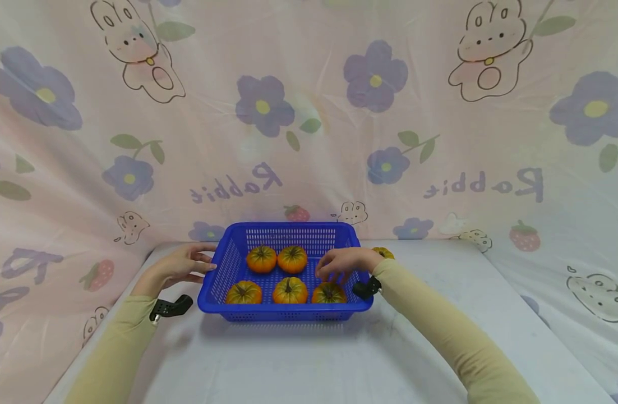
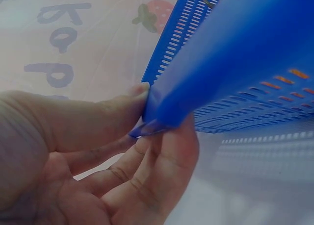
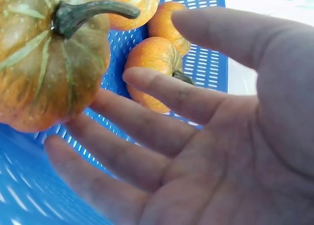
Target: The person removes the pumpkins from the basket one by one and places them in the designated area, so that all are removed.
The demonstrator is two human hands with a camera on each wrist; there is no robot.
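Observation:
A blue plastic basket (image 1: 285,308) with slotted walls holds several small orange-and-green pumpkins, two in a back row and the others along the front. My left hand (image 1: 181,264) grips the basket's left rim; in the left wrist view the thumb lies on one side of the blue rim (image 2: 171,105) and fingers curl under the other. Inside the basket's right part hangs my right hand (image 1: 346,261), just above the front right pumpkin (image 1: 329,293). In the right wrist view its fingers (image 3: 147,119) are spread and relaxed, the tips right at a stemmed pumpkin (image 3: 54,73), holding nothing.
Another pumpkin (image 1: 383,252) lies outside the basket on the white table (image 1: 289,365), partly hidden behind my right wrist. Behind the table hangs a pale curtain (image 1: 319,157) printed with rabbits and flowers. Each wrist carries a black camera mount (image 1: 171,307).

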